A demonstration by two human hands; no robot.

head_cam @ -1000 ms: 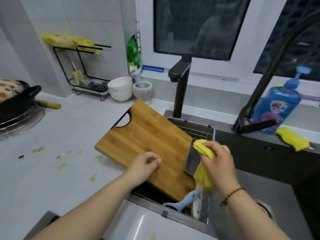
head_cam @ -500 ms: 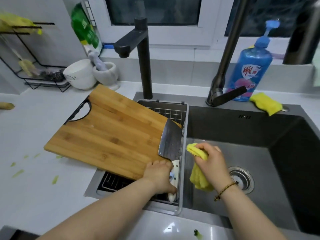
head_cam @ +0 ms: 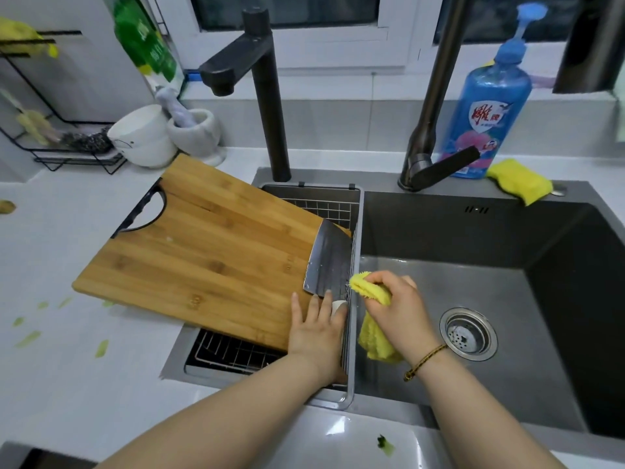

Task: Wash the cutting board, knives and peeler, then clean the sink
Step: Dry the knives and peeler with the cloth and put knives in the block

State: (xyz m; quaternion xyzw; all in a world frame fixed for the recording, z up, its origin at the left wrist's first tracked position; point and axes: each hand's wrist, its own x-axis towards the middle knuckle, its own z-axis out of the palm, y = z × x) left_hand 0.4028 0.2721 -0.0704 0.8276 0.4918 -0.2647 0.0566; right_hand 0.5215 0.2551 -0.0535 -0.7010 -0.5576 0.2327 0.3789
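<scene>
The white countertop [head_cam: 67,384] at frame left bears one end of the cutting board [head_cam: 203,252]. Green scraps [head_cam: 101,348] dot its lower left; bowls [head_cam: 142,137] stand upper left.

A single head-worn camera looks steeply down, close over the sink's [head_cam: 473,238] front edge. It faces the window [head_cam: 287,11].
</scene>
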